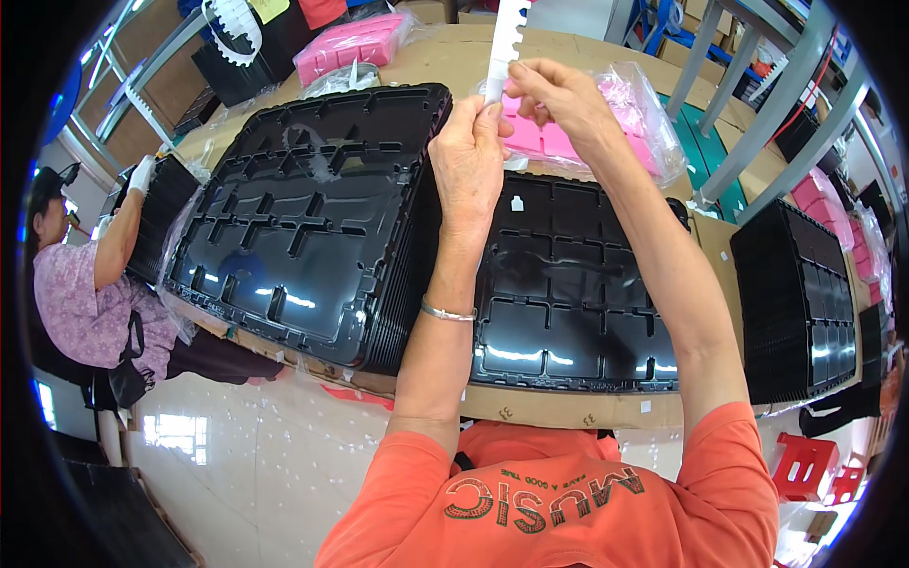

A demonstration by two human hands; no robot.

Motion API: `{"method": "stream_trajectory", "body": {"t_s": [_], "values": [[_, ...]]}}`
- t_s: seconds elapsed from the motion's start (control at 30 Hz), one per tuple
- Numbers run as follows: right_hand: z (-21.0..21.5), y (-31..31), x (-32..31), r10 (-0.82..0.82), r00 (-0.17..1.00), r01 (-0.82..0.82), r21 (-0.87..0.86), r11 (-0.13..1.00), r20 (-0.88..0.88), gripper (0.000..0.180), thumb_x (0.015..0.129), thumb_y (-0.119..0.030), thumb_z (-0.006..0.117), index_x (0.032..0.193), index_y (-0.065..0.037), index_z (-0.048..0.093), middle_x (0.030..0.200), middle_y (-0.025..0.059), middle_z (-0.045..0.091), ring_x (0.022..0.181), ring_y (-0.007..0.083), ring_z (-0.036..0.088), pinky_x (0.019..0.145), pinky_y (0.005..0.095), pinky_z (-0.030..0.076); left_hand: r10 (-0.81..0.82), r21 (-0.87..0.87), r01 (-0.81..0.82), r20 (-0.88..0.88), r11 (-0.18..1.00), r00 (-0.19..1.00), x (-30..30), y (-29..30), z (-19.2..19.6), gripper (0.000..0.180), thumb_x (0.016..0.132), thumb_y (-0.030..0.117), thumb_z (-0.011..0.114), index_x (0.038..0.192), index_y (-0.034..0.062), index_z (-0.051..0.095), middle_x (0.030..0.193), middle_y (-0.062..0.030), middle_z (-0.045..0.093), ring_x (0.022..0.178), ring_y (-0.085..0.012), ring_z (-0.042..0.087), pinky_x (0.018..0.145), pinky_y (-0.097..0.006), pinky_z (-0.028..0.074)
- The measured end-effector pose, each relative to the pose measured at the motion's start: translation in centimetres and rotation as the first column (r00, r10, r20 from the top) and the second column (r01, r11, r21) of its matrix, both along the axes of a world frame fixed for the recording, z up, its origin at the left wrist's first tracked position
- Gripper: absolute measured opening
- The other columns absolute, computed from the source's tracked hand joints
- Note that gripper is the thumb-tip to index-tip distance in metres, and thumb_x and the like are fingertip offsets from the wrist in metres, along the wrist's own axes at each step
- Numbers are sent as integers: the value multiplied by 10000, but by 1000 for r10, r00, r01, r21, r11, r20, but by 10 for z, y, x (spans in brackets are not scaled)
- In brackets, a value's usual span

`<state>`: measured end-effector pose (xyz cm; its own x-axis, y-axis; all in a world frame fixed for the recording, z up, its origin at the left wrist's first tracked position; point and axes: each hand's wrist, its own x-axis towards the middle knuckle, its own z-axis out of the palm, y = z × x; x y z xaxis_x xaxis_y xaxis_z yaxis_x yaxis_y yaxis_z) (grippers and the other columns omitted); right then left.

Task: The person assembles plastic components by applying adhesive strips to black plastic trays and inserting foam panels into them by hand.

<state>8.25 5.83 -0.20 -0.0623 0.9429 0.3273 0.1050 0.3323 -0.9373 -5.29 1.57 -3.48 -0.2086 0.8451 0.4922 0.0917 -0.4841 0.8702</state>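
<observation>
A long white strip with a row of notches along one edge [503, 47] stands upright above the work table. My left hand [468, 156] pinches its lower end between thumb and fingers. Close beside it, my right hand [559, 95] has thumb and forefinger pressed together at the notched edge; whatever they hold is too small to make out. Below my hands lies a black plastic tray with shallow compartments [559, 275]. One small white cut-out piece [517, 204] rests on that tray.
A tall stack of black trays [308, 218] rises at left, another [795, 303] at right. Pink trays in clear plastic [653, 142] lie beyond my hands, more pink ones [348, 45] further back. Grey metal legs [757, 133] stand right. A co-worker [104, 275] works far left.
</observation>
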Motion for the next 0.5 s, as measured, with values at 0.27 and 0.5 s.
{"method": "stream_trajectory", "body": {"t_s": [0.27, 0.5], "values": [[29, -20, -2, 20, 1000, -20, -9, 1000, -15, 216, 906, -228, 645, 831, -26, 656, 722, 36, 617, 559, 82, 513, 504, 212, 402, 590, 640, -326, -251, 696, 767, -11, 20, -12, 173, 934, 121, 548, 885, -17, 640, 694, -76, 668, 566, -107, 614, 513, -269, 464], [-29, -110, -3, 650, 243, -613, -405, 679, 720, 174, 770, -230, 705, 809, -60, 702, 689, 58, 644, 661, 170, 610, 632, 320, 493, 228, 93, -214, -175, 972, 958, -13, 11, 1, 174, 900, 105, 518, 839, -18, 626, 630, -182, 627, 571, -261, 663, 556, -389, 502]]}}
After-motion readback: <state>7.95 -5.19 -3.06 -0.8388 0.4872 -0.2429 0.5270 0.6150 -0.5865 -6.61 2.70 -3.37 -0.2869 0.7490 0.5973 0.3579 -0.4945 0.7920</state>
